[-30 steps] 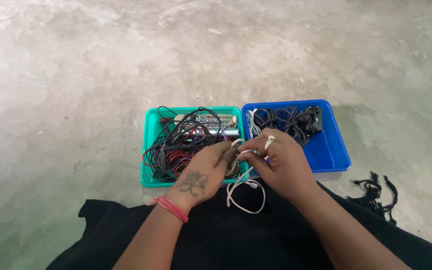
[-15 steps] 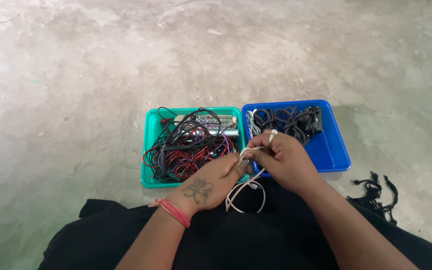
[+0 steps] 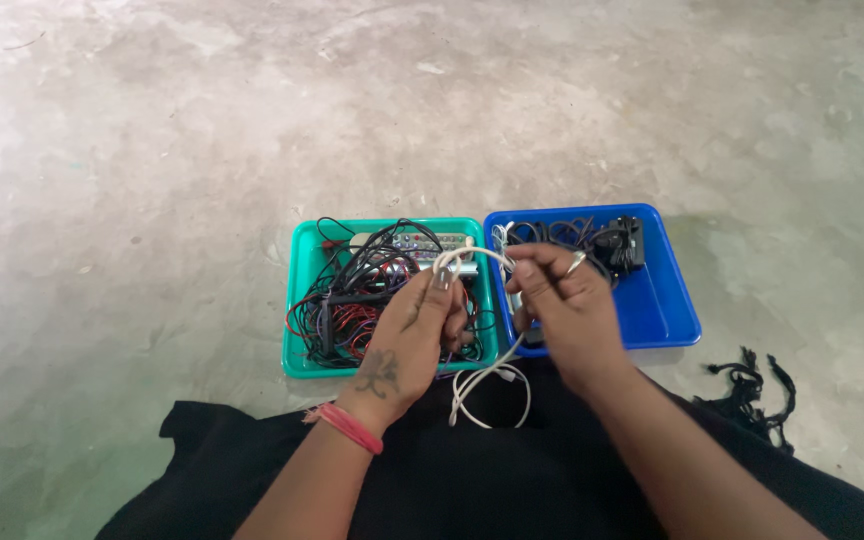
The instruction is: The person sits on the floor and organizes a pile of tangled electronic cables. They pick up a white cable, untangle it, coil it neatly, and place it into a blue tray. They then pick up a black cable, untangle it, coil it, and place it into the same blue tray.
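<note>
My left hand point(image 3: 414, 330) and my right hand point(image 3: 564, 305) are raised over the seam between two trays, each pinching a white cable point(image 3: 489, 381). A short length of that cable arcs between my fingertips, and the rest hangs down in loops onto the black cloth over my lap. Behind my left hand, the green tray point(image 3: 302, 270) holds a tangle of black, red and purple wires and a grey remote control point(image 3: 422, 243). Beyond my right hand, black cables and a black adapter point(image 3: 624, 243) lie in the blue tray point(image 3: 667, 300).
Both trays rest side by side on a bare, stained concrete floor. Black cloth point(image 3: 512, 470) covers my lap at the bottom of the view. A black fringed edge of fabric point(image 3: 752, 385) lies on the floor to the right.
Both hands have risen and moved slightly apart, drawing a span of the white cable taut between them. The hanging loops stay on my lap.
</note>
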